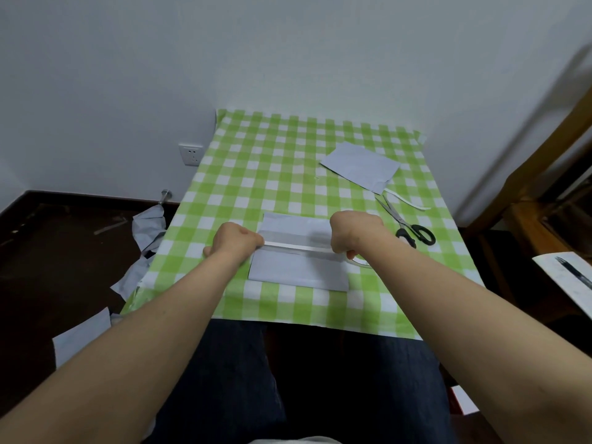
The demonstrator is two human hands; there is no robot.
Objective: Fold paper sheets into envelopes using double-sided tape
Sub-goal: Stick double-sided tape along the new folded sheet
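One tape strip stretched over a paper sheet, left hand pinching its end, right hand gripping the tape roll, scissors nearby.

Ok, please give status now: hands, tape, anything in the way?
Left hand pinches end of tape strip; right hand holds tape roll. Strip stretched across folded paper sheet. Scissors lie right, apart.
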